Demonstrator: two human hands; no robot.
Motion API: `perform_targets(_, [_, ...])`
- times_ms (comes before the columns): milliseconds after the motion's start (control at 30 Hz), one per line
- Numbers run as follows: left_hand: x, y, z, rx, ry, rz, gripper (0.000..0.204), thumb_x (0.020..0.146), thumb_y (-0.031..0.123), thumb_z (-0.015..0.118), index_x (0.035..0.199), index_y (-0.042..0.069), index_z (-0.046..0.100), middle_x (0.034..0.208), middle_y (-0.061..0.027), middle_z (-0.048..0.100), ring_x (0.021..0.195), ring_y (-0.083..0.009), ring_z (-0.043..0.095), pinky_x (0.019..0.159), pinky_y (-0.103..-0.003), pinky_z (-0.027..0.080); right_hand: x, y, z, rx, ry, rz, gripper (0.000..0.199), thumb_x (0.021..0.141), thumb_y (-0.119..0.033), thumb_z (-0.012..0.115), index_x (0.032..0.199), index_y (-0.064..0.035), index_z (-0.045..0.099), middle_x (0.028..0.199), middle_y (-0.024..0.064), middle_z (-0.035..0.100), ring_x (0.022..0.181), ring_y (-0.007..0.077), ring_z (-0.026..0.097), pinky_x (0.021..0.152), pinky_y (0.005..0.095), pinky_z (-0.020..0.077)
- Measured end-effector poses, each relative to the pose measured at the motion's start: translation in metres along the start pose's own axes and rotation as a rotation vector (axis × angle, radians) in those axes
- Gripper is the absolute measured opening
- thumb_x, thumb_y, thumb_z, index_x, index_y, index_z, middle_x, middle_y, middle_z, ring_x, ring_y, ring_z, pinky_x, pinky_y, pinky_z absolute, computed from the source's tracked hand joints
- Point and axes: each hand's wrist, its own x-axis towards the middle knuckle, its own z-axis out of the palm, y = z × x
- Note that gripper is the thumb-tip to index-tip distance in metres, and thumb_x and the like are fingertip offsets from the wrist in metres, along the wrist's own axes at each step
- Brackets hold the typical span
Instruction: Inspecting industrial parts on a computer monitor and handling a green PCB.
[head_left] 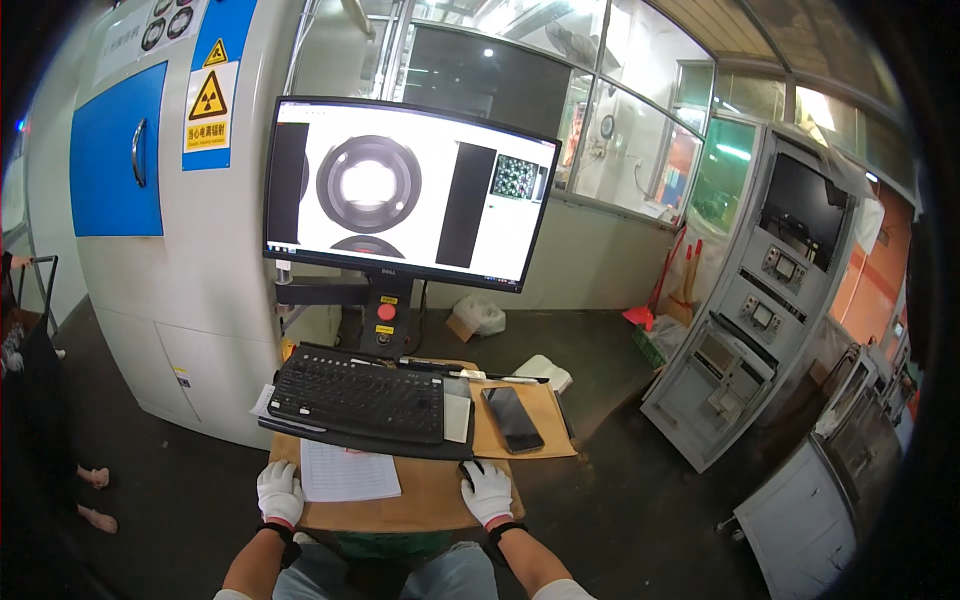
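Observation:
My left hand (280, 493), in a white glove, rests on the left edge of the small brown desk (430, 508), beside a sheet of ruled paper (350, 474). Its fingers lie forward on the surface, with nothing seen in them. At the desk's right side, my right hand (488, 492), gloved too, is closed over a black computer mouse (468, 469) that it mostly covers. A black keyboard (355, 397) stands on a tray behind the paper. Above it, a monitor (450, 200) displays a grey ring with a bright centre. A dark phone (513, 419) lies right of the keyboard.
A large grey cabinet with a blue door (117, 155) stands at left; a red button (386, 312) sits below the monitor. An open notebook (543, 372) lies behind the phone. Rightward are an instrument rack (750, 320) and a metal cart (810, 520). Another person's feet (97, 500) show at far left.

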Motion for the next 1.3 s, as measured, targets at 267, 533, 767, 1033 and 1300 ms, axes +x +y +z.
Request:
perform_targets(267, [0.0,-0.002,0.001,0.01,0.02,0.0,0.031,0.081,0.016,0.069,0.111,0.009,0.069,0.123,-0.0128,0.067,0.122,-0.0361,0.059,0.107,-0.05,0.044,0.001,-0.002,-0.002,-0.001,0.012,-0.025,0.044,0.086,-0.027,0.071,0.129,-0.0176,0.066,0.115,0.0149,0.067,0.095,0.039,0.065,0.083,0.0518,0.0541])
perform_targets(533, [0.001,0.0,-0.003,-0.001,0.001,-0.018,0.032,0.082,0.018,0.069,0.113,0.01,0.07,0.126,-0.0118,0.067,0.125,-0.0344,0.058,0.109,-0.049,0.043,-0.002,0.001,0.003,-0.027,-0.009,-0.009,0.042,0.086,-0.029,0.071,0.126,-0.0183,0.068,0.107,0.0159,0.066,0.092,0.0399,0.066,0.08,0.0532,0.0546])
perform_targets(767, [0.0,0.001,-0.003,-0.024,0.0,-0.03,0.031,0.082,0.018,0.068,0.112,0.009,0.07,0.125,-0.0114,0.066,0.124,-0.0351,0.057,0.108,-0.05,0.043,-0.001,-0.002,0.001,-0.056,-0.031,-0.007,0.043,0.086,-0.032,0.071,0.126,-0.0165,0.068,0.108,0.0177,0.067,0.092,0.04,0.066,0.079,0.0534,0.0547])
perform_targets(1033, [0.001,0.004,-0.007,-0.004,0.028,-0.022,0.028,0.082,0.019,0.068,0.109,0.01,0.071,0.121,-0.0099,0.067,0.121,-0.0336,0.059,0.107,-0.049,0.043,-0.002,0.0,0.003,-0.068,-0.061,0.001,0.046,0.087,-0.033,0.07,0.13,-0.0165,0.067,0.11,0.0183,0.067,0.095,0.0404,0.065,0.083,0.0519,0.0549])
perform_targets(1300, [0.003,0.004,-0.004,-0.019,0.008,-0.035,0.029,0.082,0.018,0.068,0.109,0.009,0.071,0.121,-0.0107,0.067,0.121,-0.0343,0.058,0.107,-0.049,0.043,0.0,0.0,-0.001,-0.053,-0.031,-0.016,0.045,0.087,-0.031,0.071,0.129,-0.0147,0.067,0.11,0.0179,0.067,0.095,0.0393,0.066,0.083,0.0514,0.0551])
